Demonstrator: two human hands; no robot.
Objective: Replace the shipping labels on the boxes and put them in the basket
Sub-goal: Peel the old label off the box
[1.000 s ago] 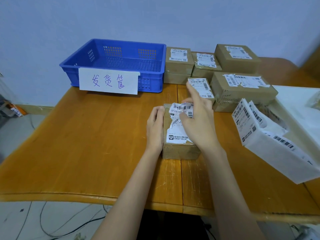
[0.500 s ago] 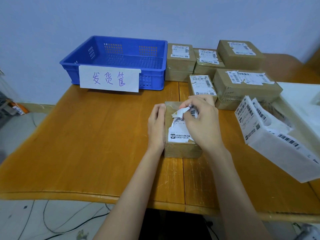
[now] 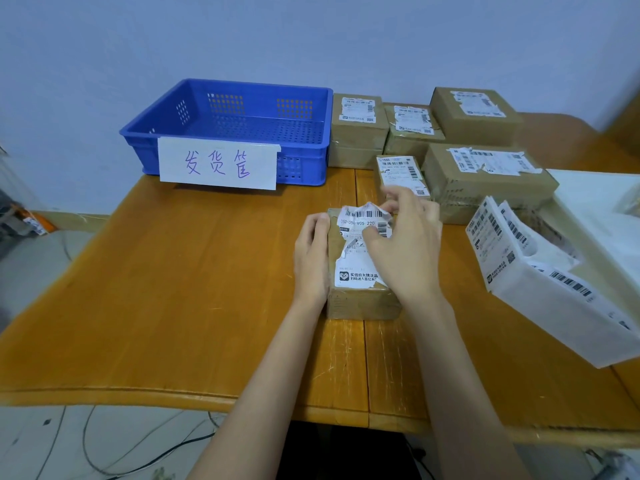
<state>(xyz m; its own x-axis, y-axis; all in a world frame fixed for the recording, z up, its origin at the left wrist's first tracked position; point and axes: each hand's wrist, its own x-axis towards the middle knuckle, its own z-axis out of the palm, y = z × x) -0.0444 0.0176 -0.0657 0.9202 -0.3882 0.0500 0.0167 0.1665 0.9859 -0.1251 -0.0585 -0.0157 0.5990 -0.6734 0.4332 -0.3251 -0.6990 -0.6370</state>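
Observation:
A small cardboard box (image 3: 360, 301) lies on the wooden table (image 3: 180, 278) in front of me. Its white shipping label (image 3: 356, 225) is torn and crumpled, partly lifted at the far end. My left hand (image 3: 311, 258) holds the box's left side with the thumb on top. My right hand (image 3: 405, 244) pinches the label's lifted far-right part between thumb and fingers. The blue plastic basket (image 3: 311, 133) with a handwritten paper sign stands at the back left, with nothing inside.
Several labelled cardboard boxes (image 3: 485, 178) are stacked at the back right next to the basket. A white open carton (image 3: 554, 306) with sheets of fresh labels lies at the right. Cables run over the floor below the table's front edge.
My right hand has shifted along the label's far end and now pulls it up at the far right; more of the barcode strip shows uncurled. The left hand stays on the box.

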